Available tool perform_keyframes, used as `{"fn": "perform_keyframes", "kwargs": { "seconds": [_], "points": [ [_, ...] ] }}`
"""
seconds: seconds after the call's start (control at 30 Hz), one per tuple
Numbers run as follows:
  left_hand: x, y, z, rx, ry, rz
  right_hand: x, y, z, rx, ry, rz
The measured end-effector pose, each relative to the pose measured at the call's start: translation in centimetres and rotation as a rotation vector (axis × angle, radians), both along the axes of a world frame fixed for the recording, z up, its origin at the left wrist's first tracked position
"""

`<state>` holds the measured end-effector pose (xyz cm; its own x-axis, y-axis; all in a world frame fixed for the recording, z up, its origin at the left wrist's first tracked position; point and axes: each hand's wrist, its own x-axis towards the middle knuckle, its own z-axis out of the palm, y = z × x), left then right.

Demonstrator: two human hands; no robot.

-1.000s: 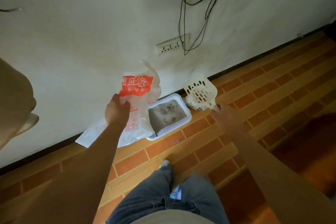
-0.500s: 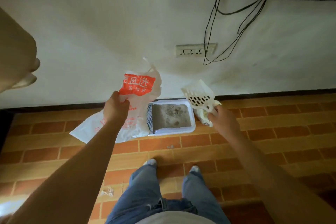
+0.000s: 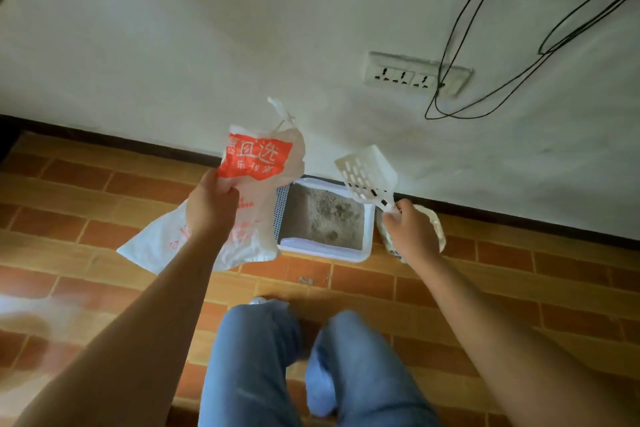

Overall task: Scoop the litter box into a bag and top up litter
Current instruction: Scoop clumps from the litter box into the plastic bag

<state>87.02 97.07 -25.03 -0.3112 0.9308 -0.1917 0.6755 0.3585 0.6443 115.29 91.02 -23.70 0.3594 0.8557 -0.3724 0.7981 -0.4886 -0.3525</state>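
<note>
1. The left hand (image 3: 213,208) grips a white plastic bag (image 3: 258,158) with red print, held up just left of the litter box (image 3: 329,252).
2. The right hand (image 3: 412,232) is closed round the handle of a white slotted scoop (image 3: 367,173), raised over the box's far right corner.
3. The box sits on the tiled floor (image 3: 485,288) against the wall, with clumpy grey litter inside.

scoop (image 3: 367,175): handle hidden in right hand (image 3: 412,234) | cables (image 3: 468,10): cut off top

litter box (image 3: 367,231) against wall (image 3: 207,28), bag (image 3: 256,198) left of it, scoop (image 3: 367,173) above its right
</note>
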Motion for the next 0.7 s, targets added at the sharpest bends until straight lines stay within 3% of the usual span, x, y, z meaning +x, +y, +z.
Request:
{"fn": "perform_keyframes", "kwargs": {
  "seconds": [0.7],
  "points": [
    [-0.7, 4.8, -34.0, 0.009, -0.073, 0.060, 0.4, 6.9, -37.3, 0.045, -0.004, 0.108]
  ]
}}
